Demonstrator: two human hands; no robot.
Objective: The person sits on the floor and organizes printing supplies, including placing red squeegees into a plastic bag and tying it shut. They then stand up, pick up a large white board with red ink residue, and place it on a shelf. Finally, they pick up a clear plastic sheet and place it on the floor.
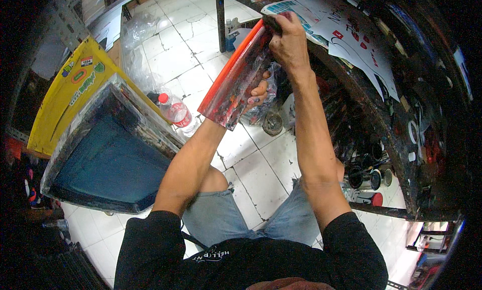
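Observation:
A screen-printing squeegee (231, 81) is held up at a slant before me, its orange-red blade edge along the upper left and its holder smeared with ink. My left hand (257, 95) reaches behind it and grips it from the right, fingers curled over the holder. The palm is hidden by the squeegee. At the far upper end, my right hand (290, 41) is closed with a small dark rag (272, 24) pinched against the blade edge. Ink stains mark the fingers of both hands.
To the left stand a frame with dark blue mesh (113, 154) and a yellow panel (65, 101) with stickers. A red-capped plastic bottle (176, 111) stands on the tiled floor (251, 164). At the right, a dark table (346, 84) bears printed sheets (361, 49), with several cans (369, 178) below.

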